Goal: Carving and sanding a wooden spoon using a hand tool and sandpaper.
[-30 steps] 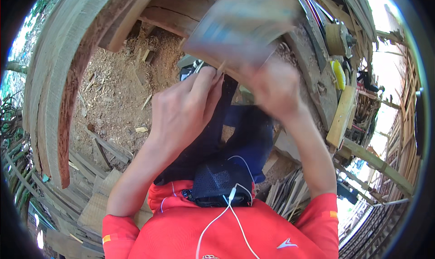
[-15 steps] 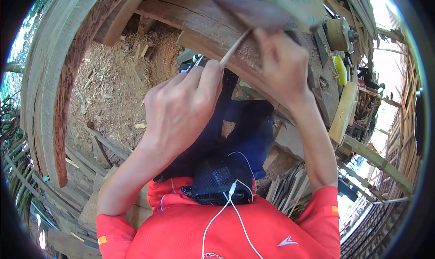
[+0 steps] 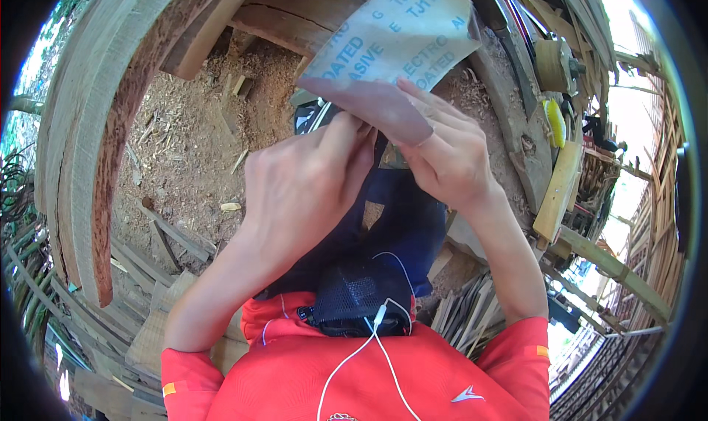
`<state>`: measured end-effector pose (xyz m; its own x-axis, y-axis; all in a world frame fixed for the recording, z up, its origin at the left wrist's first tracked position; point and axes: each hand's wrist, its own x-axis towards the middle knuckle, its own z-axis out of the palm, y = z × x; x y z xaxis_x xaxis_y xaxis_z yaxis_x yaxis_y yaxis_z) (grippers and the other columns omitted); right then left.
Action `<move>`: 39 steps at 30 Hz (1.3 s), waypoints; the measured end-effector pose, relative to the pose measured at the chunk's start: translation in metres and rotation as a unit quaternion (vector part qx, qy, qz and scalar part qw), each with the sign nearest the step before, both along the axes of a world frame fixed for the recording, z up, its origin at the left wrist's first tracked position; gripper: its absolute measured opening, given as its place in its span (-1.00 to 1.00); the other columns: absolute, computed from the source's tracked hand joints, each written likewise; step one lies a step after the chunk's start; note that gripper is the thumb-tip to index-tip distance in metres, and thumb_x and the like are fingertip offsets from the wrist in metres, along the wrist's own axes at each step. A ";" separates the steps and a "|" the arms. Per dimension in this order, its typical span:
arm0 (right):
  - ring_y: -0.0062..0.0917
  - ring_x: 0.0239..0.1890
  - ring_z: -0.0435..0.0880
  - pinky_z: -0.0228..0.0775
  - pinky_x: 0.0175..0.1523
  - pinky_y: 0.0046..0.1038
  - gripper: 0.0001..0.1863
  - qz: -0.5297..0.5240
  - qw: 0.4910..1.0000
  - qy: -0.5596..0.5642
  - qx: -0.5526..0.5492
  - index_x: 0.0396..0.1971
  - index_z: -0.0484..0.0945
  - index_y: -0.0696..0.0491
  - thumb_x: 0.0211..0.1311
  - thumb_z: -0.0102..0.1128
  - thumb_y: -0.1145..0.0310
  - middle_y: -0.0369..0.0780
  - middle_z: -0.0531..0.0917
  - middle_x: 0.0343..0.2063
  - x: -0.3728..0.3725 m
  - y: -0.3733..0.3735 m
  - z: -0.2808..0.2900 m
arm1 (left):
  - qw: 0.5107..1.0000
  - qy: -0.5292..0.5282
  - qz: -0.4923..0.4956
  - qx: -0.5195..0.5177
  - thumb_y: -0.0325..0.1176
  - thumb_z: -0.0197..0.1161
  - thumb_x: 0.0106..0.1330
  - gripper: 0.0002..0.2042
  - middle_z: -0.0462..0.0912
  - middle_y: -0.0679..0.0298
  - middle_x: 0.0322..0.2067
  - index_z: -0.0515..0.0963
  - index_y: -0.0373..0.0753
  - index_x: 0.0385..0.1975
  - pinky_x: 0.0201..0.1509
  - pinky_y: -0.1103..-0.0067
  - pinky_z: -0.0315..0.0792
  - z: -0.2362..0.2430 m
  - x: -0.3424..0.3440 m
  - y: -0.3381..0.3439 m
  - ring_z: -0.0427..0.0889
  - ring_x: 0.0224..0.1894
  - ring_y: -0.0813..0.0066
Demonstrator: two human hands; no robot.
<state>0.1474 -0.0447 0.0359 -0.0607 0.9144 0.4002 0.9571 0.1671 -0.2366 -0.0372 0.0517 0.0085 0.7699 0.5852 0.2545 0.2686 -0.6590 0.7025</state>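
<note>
A large sheet of sandpaper spreads out in front of me, pale backing with blue print facing up and its brown grit side folded over along the near edge. My right hand grips that folded edge between thumb and fingers. Close beside it, my left hand is closed, its fingertips tucked against the near edge of the sheet. The thin wooden stick seen in this hand half a second ago is now hidden behind the sandpaper and my fingers.
Thick planks rise at the left. A wooden bench lies beyond the sandpaper, with a dark blade and a yellow object at its right. Shavings cover the ground. A black mesh pouch with a white cable sits at my waist.
My right hand has come nearer and down with the sandpaper, which now lies folded over beside my left hand. The stick, visible before between both hands, has gone out of sight.
</note>
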 end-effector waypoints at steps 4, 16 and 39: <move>-0.25 -0.19 0.72 0.59 0.02 -0.23 -0.91 -0.167 0.979 -0.003 -0.119 -0.40 0.65 0.09 0.12 0.34 0.42 -0.12 0.70 -0.35 0.008 -0.001 0.005 | 0.974 -0.017 0.017 -0.224 -0.24 0.29 0.37 -0.78 0.42 0.30 -0.73 0.53 -0.26 -0.39 -0.61 0.58 0.21 0.006 0.001 0.005 0.38 -0.70 0.63; -0.15 -0.20 0.69 0.52 -0.11 -0.22 -0.87 -0.174 0.972 0.039 -0.150 -0.29 0.69 0.13 0.18 0.26 0.47 -0.04 0.70 -0.24 0.008 0.003 0.012 | 0.819 -0.088 0.014 -0.567 -0.18 0.16 0.45 -0.68 0.35 0.54 -0.56 0.49 -0.31 -0.45 -0.43 0.70 0.12 -0.004 -0.001 0.014 0.24 -0.46 0.79; -0.21 -0.18 0.71 0.53 0.08 -0.22 -0.88 -0.024 0.998 0.021 -0.053 -0.43 0.67 0.08 0.16 0.30 0.34 -0.13 0.72 -0.36 -0.007 0.015 0.010 | 0.524 -0.141 -0.044 -0.839 -0.01 -0.04 0.47 -0.57 -0.02 0.59 -0.74 0.10 0.00 -0.65 -0.66 0.64 -0.21 -0.017 -0.007 0.013 -0.10 -0.74 0.75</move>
<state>0.1408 -0.0299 0.0463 -0.0014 0.9531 0.3026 0.9520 0.0939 -0.2913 -0.0440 0.0648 -0.0083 0.8829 0.1332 -0.4502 0.0181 0.9485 0.3162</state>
